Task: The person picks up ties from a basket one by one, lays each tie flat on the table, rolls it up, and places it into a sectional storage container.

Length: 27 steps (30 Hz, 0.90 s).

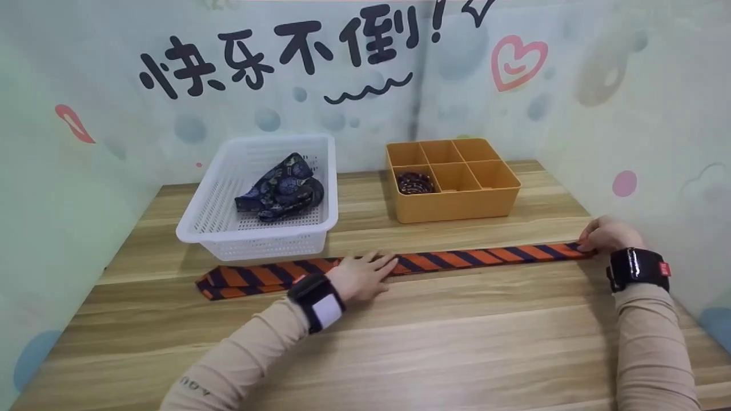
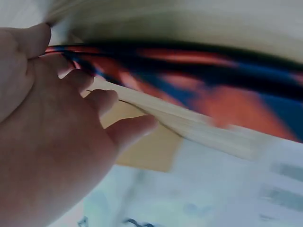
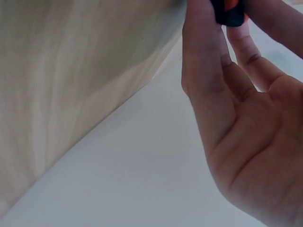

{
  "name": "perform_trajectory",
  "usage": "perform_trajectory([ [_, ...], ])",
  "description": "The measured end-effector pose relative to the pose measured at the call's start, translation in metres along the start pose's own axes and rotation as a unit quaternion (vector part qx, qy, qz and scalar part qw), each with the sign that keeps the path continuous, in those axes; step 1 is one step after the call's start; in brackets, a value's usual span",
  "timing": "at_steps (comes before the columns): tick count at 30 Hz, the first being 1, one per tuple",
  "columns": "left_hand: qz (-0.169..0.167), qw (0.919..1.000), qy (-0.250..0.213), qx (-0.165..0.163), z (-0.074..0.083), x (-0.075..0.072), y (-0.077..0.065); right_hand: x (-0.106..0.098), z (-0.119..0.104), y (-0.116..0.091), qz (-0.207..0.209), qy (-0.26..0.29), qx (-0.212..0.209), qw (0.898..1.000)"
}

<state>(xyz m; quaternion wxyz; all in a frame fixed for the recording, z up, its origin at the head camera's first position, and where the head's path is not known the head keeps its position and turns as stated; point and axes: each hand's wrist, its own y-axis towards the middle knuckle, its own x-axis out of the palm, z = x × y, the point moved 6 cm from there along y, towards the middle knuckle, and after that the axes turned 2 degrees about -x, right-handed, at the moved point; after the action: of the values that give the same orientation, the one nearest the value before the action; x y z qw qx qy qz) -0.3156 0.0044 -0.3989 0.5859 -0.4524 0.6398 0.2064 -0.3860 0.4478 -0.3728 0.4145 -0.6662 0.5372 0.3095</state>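
An orange tie with dark blue stripes (image 1: 480, 258) lies lengthwise across the wooden table, its wide end to the left. My left hand (image 1: 361, 278) rests on the tie near its middle, fingers spread. In the left wrist view, the fingers (image 2: 102, 101) look loosely extended beside the striped fabric (image 2: 255, 106). At the narrow right end, my right hand (image 1: 614, 234) pinches the tie between thumb and fingers. The right wrist view shows the tie's tip (image 3: 232, 15) held there, with the remaining fingers bent loosely.
Behind the tie's left part stands a white perforated basket (image 1: 251, 237) holding a crumpled dark blue patterned cloth item (image 1: 288, 188). Farther right is an orange-yellow divided box (image 1: 457, 206); a dark rolled item (image 1: 415, 184) fills its front left compartment. Printed walls (image 1: 639, 142) enclose the table.
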Motion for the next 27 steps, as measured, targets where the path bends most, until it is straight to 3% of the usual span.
perform_trajectory([
  [5,-0.032,0.9958,-0.076,-0.038,-0.034,0.021,-0.034,-0.001,0.0,0.0,0.003,0.013,0.001,1.0],
  [9,-0.002,0.9952,-0.095,-0.026,-0.044,0.027,-0.044,0.001,0.001,0.002,0.001,0.015,0.003,1.0],
  [12,0.04,0.9958,-0.082,-0.009,-0.047,0.027,-0.046,0.002,0.002,0.002,0.004,0.02,0.007,1.0],
  [14,0.046,0.9963,-0.073,-0.006,-0.047,0.028,-0.046,0.002,0.003,0.002,0.01,0.02,0.007,1.0],
  [20,0.027,0.9962,-0.082,-0.009,-0.047,0.03,-0.043,-0.003,-0.003,0.001,0.042,-0.004,0.003,0.999],
  [27,0.014,0.9967,-0.078,-0.018,-0.047,0.03,-0.042,-0.005,-0.025,0.0,0.097,-0.059,-0.033,0.993],
])
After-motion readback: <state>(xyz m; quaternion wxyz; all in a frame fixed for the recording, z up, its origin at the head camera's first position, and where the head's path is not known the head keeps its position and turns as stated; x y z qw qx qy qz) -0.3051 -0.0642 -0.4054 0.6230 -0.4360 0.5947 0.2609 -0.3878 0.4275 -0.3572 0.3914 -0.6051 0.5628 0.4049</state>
